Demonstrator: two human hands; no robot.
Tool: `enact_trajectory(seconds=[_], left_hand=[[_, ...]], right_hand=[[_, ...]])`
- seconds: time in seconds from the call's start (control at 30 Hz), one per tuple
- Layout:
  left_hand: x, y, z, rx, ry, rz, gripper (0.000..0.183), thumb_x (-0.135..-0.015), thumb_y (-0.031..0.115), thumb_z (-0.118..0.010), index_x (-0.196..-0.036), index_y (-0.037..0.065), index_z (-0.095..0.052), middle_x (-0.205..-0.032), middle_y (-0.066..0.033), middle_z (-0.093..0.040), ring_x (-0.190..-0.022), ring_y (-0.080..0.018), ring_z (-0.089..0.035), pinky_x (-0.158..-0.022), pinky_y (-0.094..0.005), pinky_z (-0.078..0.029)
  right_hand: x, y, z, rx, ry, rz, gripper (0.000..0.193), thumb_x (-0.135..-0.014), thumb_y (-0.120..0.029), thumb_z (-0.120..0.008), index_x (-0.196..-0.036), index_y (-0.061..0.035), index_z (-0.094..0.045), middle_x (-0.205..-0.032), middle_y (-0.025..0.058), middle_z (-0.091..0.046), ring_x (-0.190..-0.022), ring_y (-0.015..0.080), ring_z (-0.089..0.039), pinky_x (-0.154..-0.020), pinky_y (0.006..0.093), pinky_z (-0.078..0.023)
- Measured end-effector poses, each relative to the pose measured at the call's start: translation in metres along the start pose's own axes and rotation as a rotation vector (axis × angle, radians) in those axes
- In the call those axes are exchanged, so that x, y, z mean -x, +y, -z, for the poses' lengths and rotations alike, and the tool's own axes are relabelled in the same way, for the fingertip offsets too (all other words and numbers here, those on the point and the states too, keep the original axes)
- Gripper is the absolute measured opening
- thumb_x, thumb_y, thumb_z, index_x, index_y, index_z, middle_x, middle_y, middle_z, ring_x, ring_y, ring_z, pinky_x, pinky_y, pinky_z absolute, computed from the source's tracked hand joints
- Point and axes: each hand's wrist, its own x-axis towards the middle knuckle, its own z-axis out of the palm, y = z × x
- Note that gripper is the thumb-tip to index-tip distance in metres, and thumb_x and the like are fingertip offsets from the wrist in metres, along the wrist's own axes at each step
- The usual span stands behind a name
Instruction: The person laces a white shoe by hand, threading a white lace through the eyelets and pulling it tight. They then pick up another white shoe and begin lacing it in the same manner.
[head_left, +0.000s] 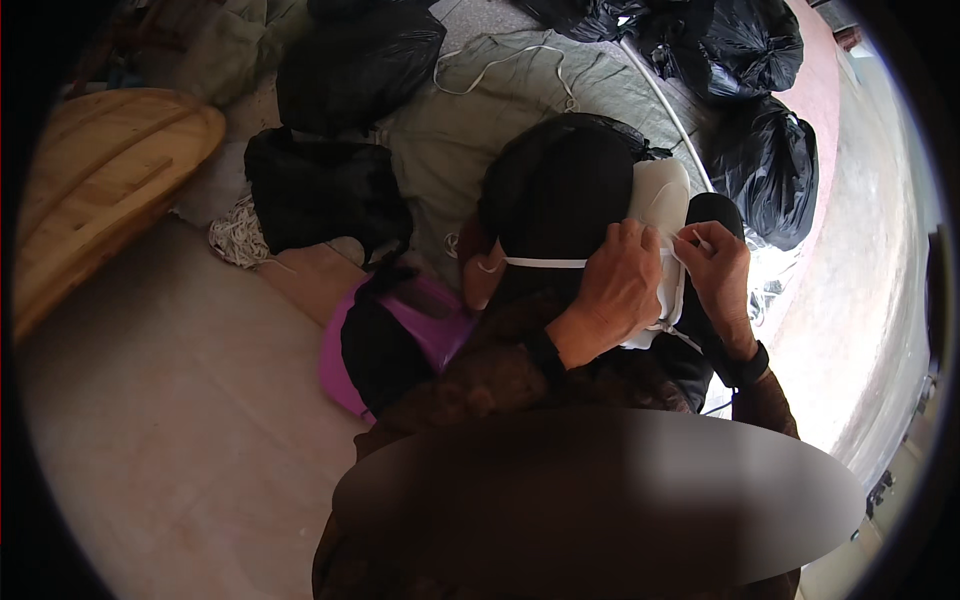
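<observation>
Both hands (665, 280) pinch white cord (545, 263), prob. taut, round black bundle (560, 190).

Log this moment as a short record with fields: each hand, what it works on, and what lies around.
left hand: left hand grips the white padded piece lying on the black bundle
right hand: right hand pinches the white cord beside the white piece
cord: stretched taut across the black bundle
lap side: purple basin with dark cloth in it
behind: black bags, grey-green cloth with a loop of white cord on it
left edge: curved wooden board
floor: pale boards
</observation>
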Motion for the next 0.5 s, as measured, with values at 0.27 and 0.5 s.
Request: enact_trajectory(seconds=[0.27, 0.5], left_hand=[[-0.012, -0.003, 0.012, -0.048, -0.041, 0.133, 0.033, -0.081, 0.019, -0.075, -0.106, 0.004, -0.059, -0.100, -0.0155, -0.057, -0.094, -0.0362, -0.060, -0.076, -0.0466, -0.050], [-0.026, -0.033, 0.023, 0.131, 0.182, -0.097, 0.026, -0.082, 0.012, -0.073, -0.068, 0.004, -0.053, -0.061, -0.0099, -0.052, -0.054, -0.0281, -0.051, -0.051, -0.0384, -0.039]], right_hand=[[-0.009, 0.015, -0.021, 0.302, 0.052, 0.135, 0.014, -0.085, -0.020, -0.068, -0.088, -0.0066, -0.068, -0.075, 0.0175, -0.069, -0.068, 0.0366, -0.068, -0.064, 0.0472, -0.053], [-0.034, 0.029, 0.003, -0.019, -0.355, -0.253, 0.029, -0.088, -0.017, -0.062, -0.071, 0.0062, -0.064, -0.054, 0.0099, -0.058, -0.051, 0.0223, -0.058, -0.051, 0.0377, -0.044]])
